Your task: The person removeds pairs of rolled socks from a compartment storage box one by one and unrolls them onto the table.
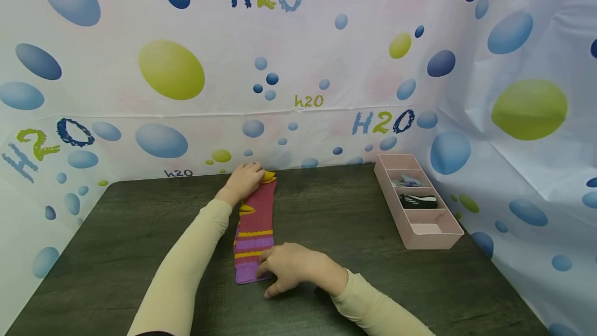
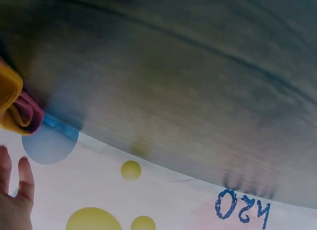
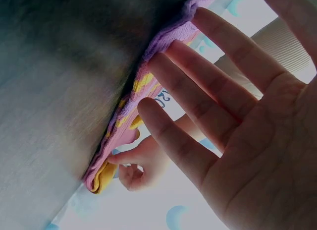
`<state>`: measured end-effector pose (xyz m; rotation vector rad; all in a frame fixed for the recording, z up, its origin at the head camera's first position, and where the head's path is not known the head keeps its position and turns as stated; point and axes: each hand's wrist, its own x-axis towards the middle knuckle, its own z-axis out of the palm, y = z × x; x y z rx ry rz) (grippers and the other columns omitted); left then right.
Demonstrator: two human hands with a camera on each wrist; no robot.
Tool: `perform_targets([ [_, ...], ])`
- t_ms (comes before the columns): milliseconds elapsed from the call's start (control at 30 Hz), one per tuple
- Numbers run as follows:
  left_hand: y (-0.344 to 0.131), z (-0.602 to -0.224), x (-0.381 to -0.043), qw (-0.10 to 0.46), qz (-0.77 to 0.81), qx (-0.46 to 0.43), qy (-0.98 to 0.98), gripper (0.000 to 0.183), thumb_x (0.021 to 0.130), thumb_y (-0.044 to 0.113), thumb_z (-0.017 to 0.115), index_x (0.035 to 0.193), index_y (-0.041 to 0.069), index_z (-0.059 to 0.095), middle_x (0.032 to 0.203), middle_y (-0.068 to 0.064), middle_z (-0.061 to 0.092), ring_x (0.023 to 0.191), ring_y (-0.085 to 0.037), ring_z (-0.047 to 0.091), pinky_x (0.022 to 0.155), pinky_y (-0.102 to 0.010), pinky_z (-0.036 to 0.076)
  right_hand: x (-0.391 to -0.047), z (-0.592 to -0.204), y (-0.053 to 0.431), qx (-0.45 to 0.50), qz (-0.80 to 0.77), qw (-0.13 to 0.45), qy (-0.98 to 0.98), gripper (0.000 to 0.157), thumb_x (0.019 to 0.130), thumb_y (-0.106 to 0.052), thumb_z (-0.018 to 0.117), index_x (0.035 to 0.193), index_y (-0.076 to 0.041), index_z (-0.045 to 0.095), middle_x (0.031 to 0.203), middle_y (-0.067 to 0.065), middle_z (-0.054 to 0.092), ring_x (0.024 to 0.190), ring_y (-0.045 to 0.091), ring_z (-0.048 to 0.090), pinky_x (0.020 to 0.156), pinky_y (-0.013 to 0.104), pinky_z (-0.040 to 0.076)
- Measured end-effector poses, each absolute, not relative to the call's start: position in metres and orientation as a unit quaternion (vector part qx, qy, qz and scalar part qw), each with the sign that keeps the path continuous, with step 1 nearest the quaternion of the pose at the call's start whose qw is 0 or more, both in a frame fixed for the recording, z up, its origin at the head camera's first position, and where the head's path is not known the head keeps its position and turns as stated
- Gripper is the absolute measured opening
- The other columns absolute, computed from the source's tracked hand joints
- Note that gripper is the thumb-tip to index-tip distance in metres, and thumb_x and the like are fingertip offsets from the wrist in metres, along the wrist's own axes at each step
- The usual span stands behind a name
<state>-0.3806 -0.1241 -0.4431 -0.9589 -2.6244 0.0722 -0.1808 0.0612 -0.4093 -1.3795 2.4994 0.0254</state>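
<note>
A long knitted sock [image 1: 258,222] lies lengthwise on the dark table, pink-red with purple and yellow stripes, a purple cuff nearest me and yellow at heel and toe. Layers show at its toe end [image 2: 27,113]; whether it is one sock or two stacked, I cannot tell. My left hand [image 1: 243,183] is over the far end, a finger touching the sock in the right wrist view; in the left wrist view its visible fingers [image 2: 26,183] look straight. At the cuff, my right hand [image 1: 296,266] rests its fingertips on the edge, fingers straight and spread [image 3: 213,81].
On the table's right side stands a pink divided box [image 1: 401,227]. One compartment holds grey-blue items [image 1: 408,180], another a black item with white stripes [image 1: 418,201]. A curtain [image 1: 317,56] printed with bubbles hangs behind and beside the table [image 1: 154,222].
</note>
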Motion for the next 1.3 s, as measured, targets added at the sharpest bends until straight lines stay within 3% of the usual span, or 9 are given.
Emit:
perform_targets([
  [167, -0.123, -0.442, -0.377, 0.120, 0.034, -0.344, -0.931, 0.007, 0.092, 0.015, 0.065, 0.098, 0.012, 0.068, 0.098, -0.006, 0.063, 0.090, -0.025, 0.061, 0.076, -0.044, 0.050, -0.180, -0.410, 0.060, -0.477, 0.009, 0.142, 0.867, 0.042, 0.086, -0.052, 0.068, 0.123, -0.032, 0.067, 0.133, -0.007, 0.060, 0.115, 0.006, 0.061, 0.091, 0.026, 0.052],
  [433, -0.120, -0.438, -0.374, 0.073, 0.015, -0.331, -0.941, 0.036, 0.096, 0.017, 0.059, 0.132, 0.013, 0.061, 0.133, -0.010, 0.057, 0.114, -0.031, 0.059, 0.090, -0.050, 0.051, -0.181, -0.409, 0.061, -0.479, 0.007, 0.138, 0.867, 0.041, 0.087, -0.051, 0.067, 0.122, -0.031, 0.067, 0.131, -0.007, 0.061, 0.113, 0.005, 0.062, 0.091, 0.026, 0.052],
  [500, -0.120, -0.438, -0.374, 0.077, 0.017, -0.330, -0.941, 0.034, 0.096, 0.017, 0.060, 0.130, 0.013, 0.063, 0.129, -0.011, 0.056, 0.110, -0.031, 0.058, 0.087, -0.050, 0.052, -0.181, -0.410, 0.061, -0.479, 0.007, 0.136, 0.867, 0.040, 0.087, -0.050, 0.067, 0.122, -0.031, 0.068, 0.131, -0.007, 0.062, 0.112, 0.005, 0.062, 0.091, 0.026, 0.052],
  [633, -0.120, -0.442, -0.374, 0.095, 0.017, -0.343, -0.934, 0.016, 0.095, 0.014, 0.061, 0.110, 0.011, 0.068, 0.104, -0.008, 0.057, 0.089, -0.024, 0.056, 0.072, -0.041, 0.050, -0.181, -0.410, 0.061, -0.479, 0.007, 0.135, 0.868, 0.040, 0.087, -0.051, 0.067, 0.122, -0.031, 0.068, 0.131, -0.007, 0.061, 0.113, 0.005, 0.061, 0.091, 0.026, 0.052],
  [733, -0.120, -0.444, -0.372, 0.092, 0.011, -0.352, -0.931, 0.011, 0.094, 0.011, 0.061, 0.103, 0.010, 0.067, 0.097, -0.007, 0.060, 0.085, -0.023, 0.059, 0.070, -0.039, 0.050, -0.180, -0.410, 0.061, -0.477, 0.007, 0.135, 0.868, 0.040, 0.087, -0.051, 0.067, 0.122, -0.032, 0.067, 0.131, -0.007, 0.061, 0.113, 0.006, 0.061, 0.091, 0.026, 0.052],
  [833, -0.120, -0.443, -0.371, 0.071, 0.003, -0.348, -0.935, 0.025, 0.094, 0.010, 0.060, 0.118, 0.009, 0.066, 0.117, -0.009, 0.065, 0.099, -0.027, 0.064, 0.081, -0.041, 0.054, -0.180, -0.411, 0.060, -0.476, 0.008, 0.134, 0.869, 0.040, 0.086, -0.051, 0.067, 0.122, -0.032, 0.068, 0.131, -0.008, 0.061, 0.112, 0.006, 0.061, 0.089, 0.026, 0.052],
  [967, -0.118, -0.443, -0.373, 0.038, 0.010, -0.336, -0.941, 0.046, 0.095, 0.010, 0.057, 0.140, 0.015, 0.054, 0.147, -0.010, 0.050, 0.121, -0.031, 0.058, 0.085, -0.042, 0.054, -0.180, -0.411, 0.060, -0.475, 0.011, 0.134, 0.870, 0.041, 0.087, -0.052, 0.067, 0.122, -0.031, 0.067, 0.130, -0.008, 0.061, 0.112, 0.005, 0.061, 0.089, 0.025, 0.052],
  [1100, -0.116, -0.438, -0.372, -0.020, 0.028, -0.314, -0.949, 0.057, 0.093, 0.011, 0.058, 0.147, 0.023, 0.044, 0.155, -0.011, 0.038, 0.134, -0.033, 0.048, 0.083, -0.045, 0.051, -0.179, -0.410, 0.058, -0.468, 0.020, 0.137, 0.873, 0.047, 0.087, -0.053, 0.066, 0.127, -0.028, 0.063, 0.130, -0.009, 0.061, 0.113, 0.004, 0.060, 0.090, 0.028, 0.052],
  [1300, -0.123, -0.432, -0.371, -0.095, 0.013, -0.266, -0.959, 0.062, 0.094, 0.019, 0.055, 0.151, 0.029, 0.036, 0.160, -0.011, 0.029, 0.142, -0.038, 0.036, 0.106, -0.064, 0.033, -0.175, -0.406, 0.057, -0.436, 0.024, 0.153, 0.886, 0.060, 0.085, -0.058, 0.065, 0.135, -0.027, 0.053, 0.130, -0.010, 0.062, 0.111, 0.005, 0.061, 0.091, 0.032, 0.050],
])
